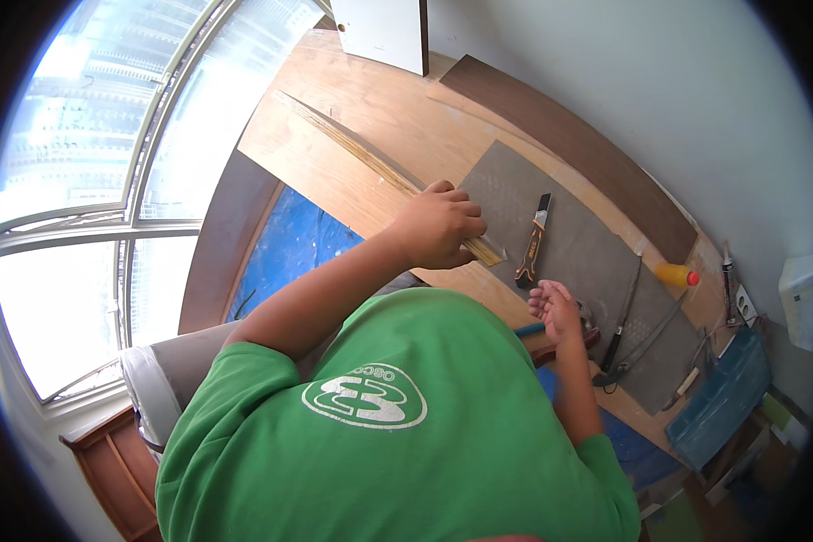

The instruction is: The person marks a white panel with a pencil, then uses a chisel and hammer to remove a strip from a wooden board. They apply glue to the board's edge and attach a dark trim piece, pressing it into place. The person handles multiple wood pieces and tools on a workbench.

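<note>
A long, thin wooden strip (361, 152) with a yellowish edge lies slantwise over the plywood board. My left hand (438, 226) is wrapped round it close to its near end, which pokes out past my fingers. On the grey sheet (506, 181) rests an orange and black utility knife (533, 242), its dark blade pointing away from me. Just below the knife's handle is my right hand (556, 309), fingers loosely apart, holding nothing I can see. Partly hidden behind that hand is a tool with a dark red curved part (593, 337).
A dark brown board (569, 144) lies along the wall. At the right are a yellow bottle with a red cap (676, 275), a black-handled tool (612, 348), cables and a blue-grey bin (715, 388). Blue sheeting (294, 239) shows below the plywood (334, 81); windows stand left.
</note>
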The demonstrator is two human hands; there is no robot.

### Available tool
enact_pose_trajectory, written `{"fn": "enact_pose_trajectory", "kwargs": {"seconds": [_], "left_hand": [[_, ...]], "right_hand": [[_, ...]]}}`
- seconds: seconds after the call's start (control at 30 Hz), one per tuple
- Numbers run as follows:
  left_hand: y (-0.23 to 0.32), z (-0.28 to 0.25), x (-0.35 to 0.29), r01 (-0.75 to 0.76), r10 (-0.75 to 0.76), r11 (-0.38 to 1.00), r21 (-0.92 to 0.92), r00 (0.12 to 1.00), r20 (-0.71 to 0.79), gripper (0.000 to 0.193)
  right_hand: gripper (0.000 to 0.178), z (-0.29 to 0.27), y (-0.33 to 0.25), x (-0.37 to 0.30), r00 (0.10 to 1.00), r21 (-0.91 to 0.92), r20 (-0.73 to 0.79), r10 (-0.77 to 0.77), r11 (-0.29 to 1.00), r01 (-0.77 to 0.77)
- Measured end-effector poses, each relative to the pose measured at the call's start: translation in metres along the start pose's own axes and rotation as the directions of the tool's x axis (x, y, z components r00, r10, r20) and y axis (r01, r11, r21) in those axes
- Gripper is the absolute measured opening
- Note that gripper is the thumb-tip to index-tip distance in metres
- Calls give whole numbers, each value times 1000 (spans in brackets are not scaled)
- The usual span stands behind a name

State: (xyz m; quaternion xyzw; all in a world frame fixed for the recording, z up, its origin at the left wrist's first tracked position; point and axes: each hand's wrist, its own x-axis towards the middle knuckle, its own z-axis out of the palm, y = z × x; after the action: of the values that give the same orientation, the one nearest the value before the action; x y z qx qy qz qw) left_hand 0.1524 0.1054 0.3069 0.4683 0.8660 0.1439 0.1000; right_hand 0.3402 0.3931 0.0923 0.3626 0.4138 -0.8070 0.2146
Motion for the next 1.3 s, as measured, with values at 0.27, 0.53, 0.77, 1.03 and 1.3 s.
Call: {"fn": "enact_pose_trajectory", "kwargs": {"seconds": [0.27, 0.53, 0.77, 1.03, 1.3], "left_hand": [[-10, -23, -16, 81, -84, 992, 97, 996, 32, 30], [-90, -53, -70, 163, -150, 986, 42, 964, -219, 38], [-176, -66, -96, 53, -58, 998, -25, 967, -250, 35], [-270, -102, -106, -169, 148, 980, -106, 972, -184, 27], [-296, -116, -108, -269, 257, 955, -124, 960, -107, 24]], "right_hand": [[25, 80, 13, -22, 1000, -146, 16, 18, 989, -16], [18, 104, 29, -39, 993, -92, -116, -5, 996, -6], [18, 156, 66, -35, 941, -80, -335, -36, 997, 10], [22, 282, 114, -49, 785, 44, -610, -105, 985, 165], [23, 357, 102, -78, 582, -43, -741, -335, 888, 458]]}}
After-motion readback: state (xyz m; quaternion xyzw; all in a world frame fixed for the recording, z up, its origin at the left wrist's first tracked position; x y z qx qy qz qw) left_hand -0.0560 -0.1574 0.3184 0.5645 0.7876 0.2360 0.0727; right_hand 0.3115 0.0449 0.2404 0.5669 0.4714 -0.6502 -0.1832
